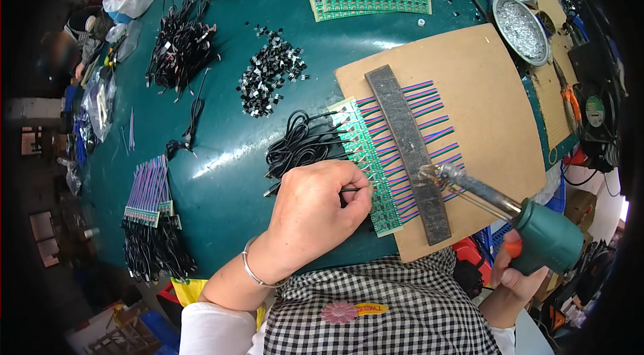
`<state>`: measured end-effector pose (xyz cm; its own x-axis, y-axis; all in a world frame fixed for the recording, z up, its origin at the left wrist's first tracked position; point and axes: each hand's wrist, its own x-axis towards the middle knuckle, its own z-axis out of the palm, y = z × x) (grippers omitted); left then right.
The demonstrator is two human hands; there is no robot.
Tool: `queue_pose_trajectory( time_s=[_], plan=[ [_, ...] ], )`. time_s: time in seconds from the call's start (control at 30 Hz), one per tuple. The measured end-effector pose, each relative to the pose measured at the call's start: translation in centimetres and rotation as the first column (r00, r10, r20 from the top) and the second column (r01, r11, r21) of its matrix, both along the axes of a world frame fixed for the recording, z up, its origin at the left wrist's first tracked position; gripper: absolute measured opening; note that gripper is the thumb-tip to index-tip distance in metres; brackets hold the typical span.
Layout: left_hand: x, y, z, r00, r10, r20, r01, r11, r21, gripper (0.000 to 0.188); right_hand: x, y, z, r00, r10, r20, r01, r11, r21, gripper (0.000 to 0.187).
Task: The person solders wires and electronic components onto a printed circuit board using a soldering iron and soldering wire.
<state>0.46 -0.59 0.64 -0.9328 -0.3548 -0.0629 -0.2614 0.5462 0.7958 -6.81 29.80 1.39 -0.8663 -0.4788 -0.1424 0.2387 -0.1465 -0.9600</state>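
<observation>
My left hand is closed in a pinch on a thin black cable at the left edge of a green circuit board strip. Several black cables are joined to that edge and bunch to its left. Coloured wires run from the board's right side under a dark flat bar lying across them. In my right hand is a green-handled soldering gun, its tip over the bar. The board rests partly on a brown cardboard sheet.
Small black-and-white parts lie heaped near a black cable bundle. More wired boards sit at the far side, and a finished-looking bunch at left. A metal bowl and orange-handled pliers are at right.
</observation>
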Motion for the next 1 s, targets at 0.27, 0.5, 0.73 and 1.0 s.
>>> queue_pose_trajectory(
  time_s=[0.27, 0.5, 0.73, 1.0],
  plan=[
    [0.2, -0.1, -0.2, 1.0, 0.0, 0.024, -0.001, 0.999, 0.052, 0.006, 1.0, -0.3, -0.2, 1.0, -0.027, 0.001, 0.026, 0.991, 0.129, 0.063],
    [0.5, 0.2, -0.5, 0.999, 0.018, 0.04, -0.023, 0.992, 0.127, 0.007, 1.4, -0.4, -0.3, 0.998, -0.045, -0.051, 0.054, 0.983, 0.175, 0.062],
    [0.4, 0.4, -0.4, 0.999, -0.001, 0.032, -0.001, 0.998, 0.058, 0.008, 1.7, 1.0, -1.2, 0.98, 0.043, -0.193, 0.012, 0.962, 0.273, 0.062],
    [0.7, 0.8, -1.0, 0.997, 0.063, 0.034, -0.065, 0.995, 0.077, 0.008, 2.1, 0.3, -1.0, 0.994, -0.024, -0.102, 0.054, 0.954, 0.296, 0.061]
  ],
)
